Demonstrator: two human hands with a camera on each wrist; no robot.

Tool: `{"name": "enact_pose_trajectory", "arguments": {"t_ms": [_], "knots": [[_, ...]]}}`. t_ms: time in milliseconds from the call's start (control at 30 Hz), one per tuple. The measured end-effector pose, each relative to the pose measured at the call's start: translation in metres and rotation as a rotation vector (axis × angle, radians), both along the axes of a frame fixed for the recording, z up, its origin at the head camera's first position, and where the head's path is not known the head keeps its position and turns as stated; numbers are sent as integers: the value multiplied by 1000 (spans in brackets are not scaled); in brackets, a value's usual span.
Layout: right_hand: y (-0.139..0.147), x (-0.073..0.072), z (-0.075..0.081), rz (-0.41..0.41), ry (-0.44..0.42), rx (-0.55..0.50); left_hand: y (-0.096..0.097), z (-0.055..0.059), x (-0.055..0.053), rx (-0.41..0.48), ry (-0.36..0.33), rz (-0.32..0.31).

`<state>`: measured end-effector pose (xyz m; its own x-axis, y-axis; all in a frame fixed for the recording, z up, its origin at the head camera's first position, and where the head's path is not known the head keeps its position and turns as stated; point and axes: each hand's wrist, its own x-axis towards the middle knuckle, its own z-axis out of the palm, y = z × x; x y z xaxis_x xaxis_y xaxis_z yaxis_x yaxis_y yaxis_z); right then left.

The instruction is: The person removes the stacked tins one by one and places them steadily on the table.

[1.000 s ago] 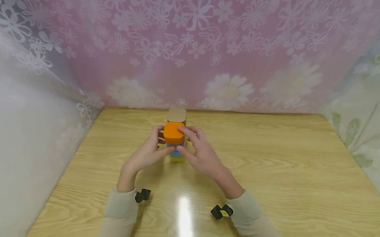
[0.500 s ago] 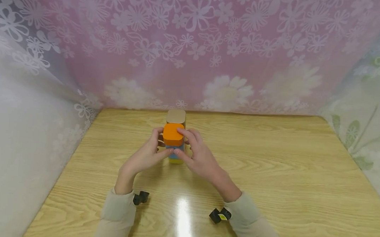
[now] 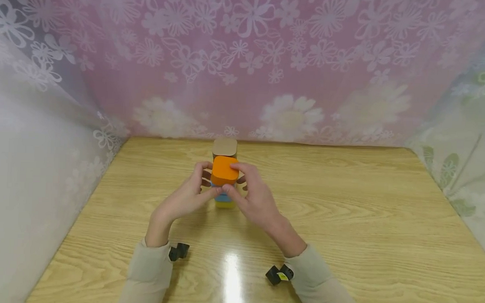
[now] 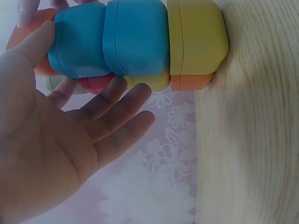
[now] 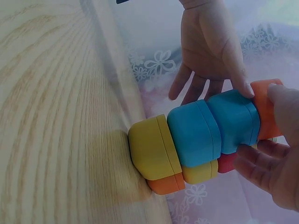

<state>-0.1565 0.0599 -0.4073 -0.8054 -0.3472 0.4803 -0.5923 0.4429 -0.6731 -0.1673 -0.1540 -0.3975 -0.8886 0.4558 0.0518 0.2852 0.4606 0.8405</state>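
**Orange box (image 3: pixel 224 167) pinched at the top of the front stack**

Pinches the orange box with the right hand (image 3: pixel 258 199), index finger laid on top, thumb low on the near face, opened just as wide as the box between. Bends the other right fingers (image 5: pixel 257 161) beside the upper blue box (image 4: pixel 80 39). Holds the left hand (image 3: pixel 183 194) relaxed and grasping nothing firmly, fingers spread and gently bent, thumb touching the upper blue box near the orange one; cannot tell whether the left index finger touches anything.

Has the orange box on the upper blue box, turned slightly out of line. Continues downward with the lower blue box (image 4: pixel 140 37), then the yellow box (image 4: pixel 198 35), standing on the worktop (image 3: pixel 345 210). Shows, just behind, a second stack: beige box (image 3: pixel 225 146) uppermost, then pink-red box (image 5: pixel 227 163), rear yellow box (image 5: pixel 201 173), rear orange box (image 5: pixel 167 185).

Wears pale sleeves (image 3: pixel 150 267), with small black devices (image 3: pixel 279 275) at the cuffs. Meets, beyond the worktop's far edge, pink cloth (image 3: pixel 236 97) printed with white flowers; at left, whitish cloth (image 3: pixel 43 161).
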Motion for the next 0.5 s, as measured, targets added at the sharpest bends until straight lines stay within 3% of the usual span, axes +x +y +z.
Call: {"name": "enact_pose_trajectory", "arguments": {"t_ms": [200, 500], "knots": [[2, -1, 3, -32, 10, -10, 2, 1, -2, -18, 2, 22], [6, 2, 4, -31, -62, -65, 2, -1, 0, -9, -9, 32]]}}
